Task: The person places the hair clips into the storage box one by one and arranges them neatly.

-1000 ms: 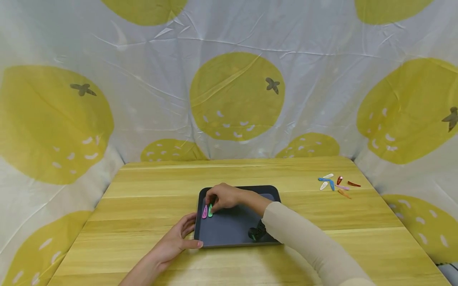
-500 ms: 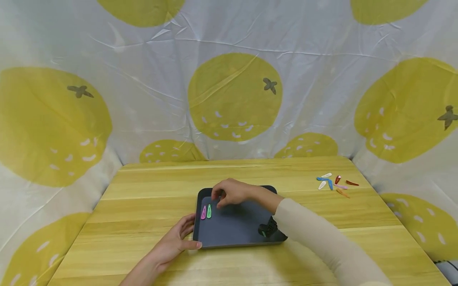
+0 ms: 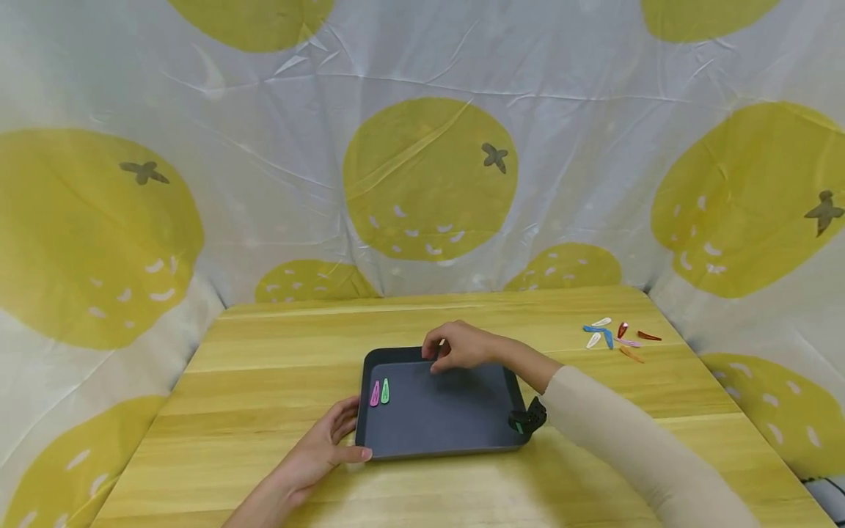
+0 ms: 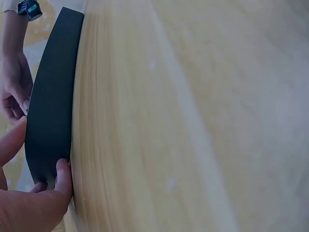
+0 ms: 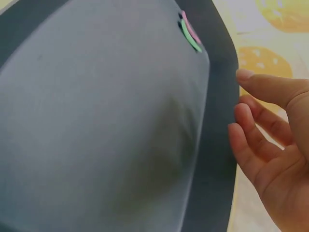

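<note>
And here is the right hand (image 3: pixel 458 346), poised over the far part of a dark grey, shallow rectangular tray (image 3: pixel 449 418) with rounded corners, its fingers loosely bent, a clear gap between thumb and fingertips, and nothing held; how high it hangs over the tray is hard to judge from these angles. Over at the tray's left side, the left hand (image 3: pixel 326 440) has a firm part in this, gripping the near left corner, thumb on the rim and fingers against the outer wall. Inside the tray, close to its left wall, lie two slim teardrop-shaped hair clips side by side, a pink clip (image 3: pixel 375 394) on the left and a light green clip (image 3: pixel 386 391) on the right, pointed ends towards the far side. The tray sits on a yellowish wood-grain table (image 3: pixel 264 367), and well away to its right, near the far right corner, there's a loose scatter: two white clips (image 3: pixel 593 340), two blue clips (image 3: pixel 609 339) meeting at an angle, a red clip (image 3: pixel 623 330), a dark red clip (image 3: pixel 650 336), a lilac-pink clip (image 3: pixel 628 342) and an orange clip (image 3: pixel 631 355) nearest the person. A beige sleeve (image 3: pixel 627 433) covers the right forearm, a black perforated device (image 3: pixel 535 414) shows by that wrist, and behind everything hangs a pale, creased sheet (image 3: pixel 277 169) printed with big yellow fruit.
</note>
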Demonstrator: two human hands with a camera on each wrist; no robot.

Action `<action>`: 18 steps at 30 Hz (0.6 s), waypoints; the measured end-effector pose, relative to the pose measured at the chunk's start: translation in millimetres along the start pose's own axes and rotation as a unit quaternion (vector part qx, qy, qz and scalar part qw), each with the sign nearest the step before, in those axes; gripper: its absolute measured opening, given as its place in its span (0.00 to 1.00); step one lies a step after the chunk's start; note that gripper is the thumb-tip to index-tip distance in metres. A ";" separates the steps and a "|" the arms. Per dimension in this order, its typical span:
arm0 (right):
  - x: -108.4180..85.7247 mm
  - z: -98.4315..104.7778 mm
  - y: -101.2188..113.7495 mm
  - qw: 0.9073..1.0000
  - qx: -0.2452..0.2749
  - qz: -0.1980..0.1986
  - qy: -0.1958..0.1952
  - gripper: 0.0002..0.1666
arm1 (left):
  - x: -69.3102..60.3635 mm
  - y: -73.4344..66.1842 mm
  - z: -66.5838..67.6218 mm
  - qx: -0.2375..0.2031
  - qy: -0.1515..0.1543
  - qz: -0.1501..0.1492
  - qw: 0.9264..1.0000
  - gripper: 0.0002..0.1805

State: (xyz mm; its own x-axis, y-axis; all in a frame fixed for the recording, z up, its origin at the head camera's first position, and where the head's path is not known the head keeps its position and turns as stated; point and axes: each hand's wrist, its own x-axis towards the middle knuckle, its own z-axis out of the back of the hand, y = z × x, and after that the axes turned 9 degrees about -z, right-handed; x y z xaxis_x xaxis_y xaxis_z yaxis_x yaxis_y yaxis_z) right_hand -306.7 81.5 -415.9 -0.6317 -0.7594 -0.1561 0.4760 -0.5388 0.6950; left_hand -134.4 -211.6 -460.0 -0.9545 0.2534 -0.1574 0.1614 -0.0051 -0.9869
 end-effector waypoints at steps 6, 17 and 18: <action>-21.5 18.3 -11.6 1.000 0.008 -0.017 -0.013 0.12 | -0.8 0.3 -0.5 -0.003 0.000 0.002 1.000 0.53; -57.3 39.3 -47.2 0.997 0.013 -0.057 -0.057 0.15 | 0.2 2.9 -0.3 -0.018 0.007 0.000 1.000 0.53; -60.3 42.0 -50.9 0.996 0.016 -0.059 -0.061 0.15 | 0.4 3.0 -0.4 -0.018 0.005 -0.001 1.000 0.53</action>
State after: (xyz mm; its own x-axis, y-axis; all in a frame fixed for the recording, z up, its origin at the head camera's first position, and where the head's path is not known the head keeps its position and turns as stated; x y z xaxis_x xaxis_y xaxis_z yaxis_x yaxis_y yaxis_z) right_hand -318.5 170.1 -412.4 -0.7524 -0.6405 -0.1535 0.3755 -0.6086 0.6990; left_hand -134.3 -211.1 -463.0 -0.9521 0.2637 -0.1550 0.1688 0.0303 -0.9852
